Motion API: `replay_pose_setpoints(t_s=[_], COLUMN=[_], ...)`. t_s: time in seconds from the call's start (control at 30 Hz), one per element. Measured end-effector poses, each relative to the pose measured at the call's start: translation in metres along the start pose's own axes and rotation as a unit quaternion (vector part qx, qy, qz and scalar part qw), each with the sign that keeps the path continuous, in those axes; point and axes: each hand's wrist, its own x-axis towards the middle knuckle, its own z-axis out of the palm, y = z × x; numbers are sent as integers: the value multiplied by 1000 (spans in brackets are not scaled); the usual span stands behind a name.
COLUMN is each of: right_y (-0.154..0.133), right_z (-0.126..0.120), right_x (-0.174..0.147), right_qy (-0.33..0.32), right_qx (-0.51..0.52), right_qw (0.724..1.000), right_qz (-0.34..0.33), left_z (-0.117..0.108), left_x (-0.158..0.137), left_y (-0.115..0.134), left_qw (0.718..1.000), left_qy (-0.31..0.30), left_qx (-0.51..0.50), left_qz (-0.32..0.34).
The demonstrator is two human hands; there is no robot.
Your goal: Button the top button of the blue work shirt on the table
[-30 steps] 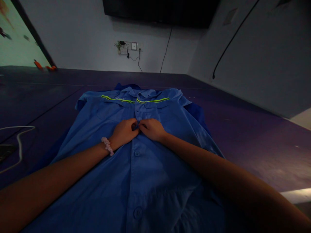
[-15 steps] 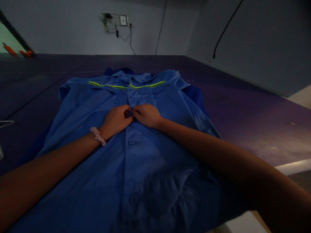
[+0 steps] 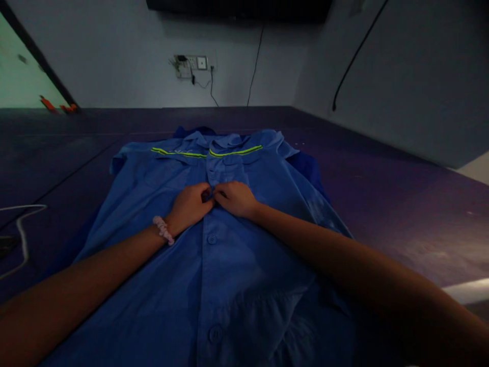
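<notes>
A blue work shirt (image 3: 237,265) with yellow-green reflective stripes across the chest lies flat, front up, on a dark purple surface (image 3: 382,204). Its collar points away from me. My left hand (image 3: 189,206), with a pale pink scrunchie (image 3: 163,230) on the wrist, and my right hand (image 3: 236,199) meet at the shirt's button placket, fingers pinched on the fabric at a button just below the chest. Two fastened buttons show lower on the placket. The button under my fingertips is hidden.
A white cable (image 3: 21,232) lies on the surface at the left edge. A wall socket (image 3: 191,65) with plugged wires sits on the back wall, and a black cable (image 3: 353,51) runs down the right wall. More dark blue cloth (image 3: 309,168) shows under the shirt's right side.
Both hands stay pinched at the same spot on the placket. Only the view has shifted, dipping down and then back up.
</notes>
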Motion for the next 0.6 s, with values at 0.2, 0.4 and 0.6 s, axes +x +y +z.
replay_pose_setpoints(t_s=[0.2,0.4,0.6], right_y=[-2,-1,0], right_z=[-1,1,3], right_x=[-1,0,0], right_qy=[-9,-10,-7], right_qx=[-14,-19,-15], right_qw=[1000,1000,1000], right_qz=[10,14,13], left_z=[5,7,8], left_x=[1,4,4], left_y=[-4,-6,-7], left_qw=[998,993,988], left_qy=[2,5,2], left_qx=[-58,-115,-148], left_qz=[-17,-39,-46])
